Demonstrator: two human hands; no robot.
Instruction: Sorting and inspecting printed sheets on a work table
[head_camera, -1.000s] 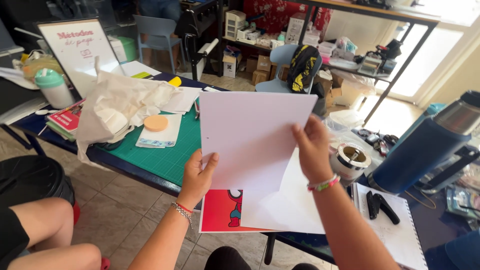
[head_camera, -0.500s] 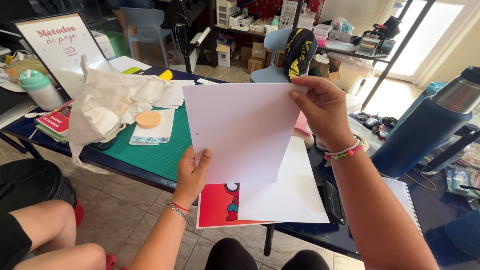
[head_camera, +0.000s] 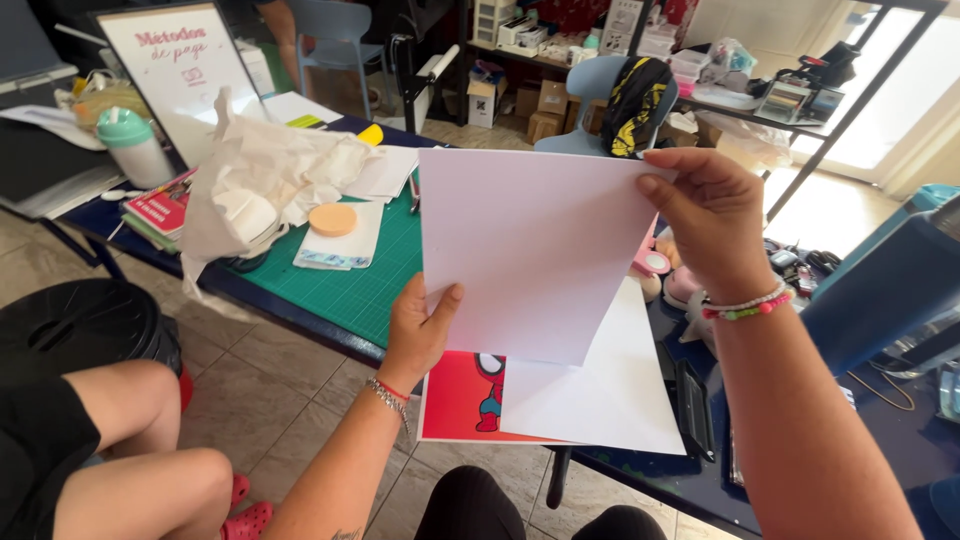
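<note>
both hands, left hand (head_camera: 420, 335) and right hand (head_camera: 705, 220), pinch white sheet (head_camera: 530, 250) upright.

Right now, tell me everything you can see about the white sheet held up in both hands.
The white sheet is plain, blank paper or thin card, rectangular, flat and uncreased, held up facing the camera and slightly tilted. The left hand pinches its lower left edge, thumb on the front; the right hand grips its upper right corner. It hangs above a second white sheet and a red printed sheet.
</note>
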